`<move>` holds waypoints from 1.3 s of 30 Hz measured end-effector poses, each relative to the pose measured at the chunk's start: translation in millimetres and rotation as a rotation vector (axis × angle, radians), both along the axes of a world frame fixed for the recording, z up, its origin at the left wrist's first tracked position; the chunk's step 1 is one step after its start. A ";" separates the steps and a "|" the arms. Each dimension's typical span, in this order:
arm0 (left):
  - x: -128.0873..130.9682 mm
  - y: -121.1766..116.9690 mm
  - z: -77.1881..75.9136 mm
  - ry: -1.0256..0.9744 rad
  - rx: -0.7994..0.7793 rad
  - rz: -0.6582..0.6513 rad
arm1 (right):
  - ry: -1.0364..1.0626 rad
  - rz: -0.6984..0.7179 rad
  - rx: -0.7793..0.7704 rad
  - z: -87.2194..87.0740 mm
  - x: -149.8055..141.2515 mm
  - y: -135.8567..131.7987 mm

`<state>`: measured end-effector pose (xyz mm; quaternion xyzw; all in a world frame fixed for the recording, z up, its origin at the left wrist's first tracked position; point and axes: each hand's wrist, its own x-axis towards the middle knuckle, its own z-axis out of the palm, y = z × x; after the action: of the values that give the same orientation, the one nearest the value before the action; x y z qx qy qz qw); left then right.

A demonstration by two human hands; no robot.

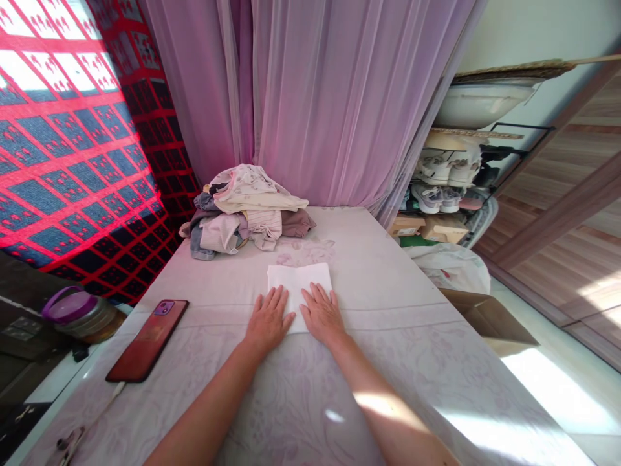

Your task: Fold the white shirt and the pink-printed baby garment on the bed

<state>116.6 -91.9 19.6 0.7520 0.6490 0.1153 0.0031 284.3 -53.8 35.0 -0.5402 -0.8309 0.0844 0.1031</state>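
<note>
While left hand (266, 325) and right hand (324, 318) flatten white cloth (299, 275), fingers (277, 298) slightly spread, clothes pile (255, 210) beyond

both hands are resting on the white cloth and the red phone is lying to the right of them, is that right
Not quite: the red phone lies to the left, not the right, as the head view shows. The left hand and right hand do rest on the white cloth.
</note>
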 end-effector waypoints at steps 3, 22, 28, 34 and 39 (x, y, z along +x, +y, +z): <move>-3.7 -7.9 -3.7 0.000 0.082 -0.059 | 0.017 -0.002 0.067 -0.7 1.7 -10.2; -27.3 -43.9 7.2 -0.260 0.009 -0.088 | 0.247 0.086 0.059 -20.7 82.9 -21.4; -36.9 -41.8 5.9 -0.219 0.020 -0.057 | 0.178 0.058 0.087 -18.5 96.7 -18.5; -38.8 -46.4 10.3 -0.144 0.102 -0.141 | 0.125 0.114 0.196 -21.5 97.5 -17.6; -40.2 -46.3 14.1 -0.082 0.121 -0.182 | 0.104 0.123 0.239 -21.8 96.9 -17.0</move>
<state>76.3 -138.2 33.7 0.8013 0.5691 0.1841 -0.0051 381.2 -70.8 13.2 -0.4669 -0.8602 0.0188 0.2042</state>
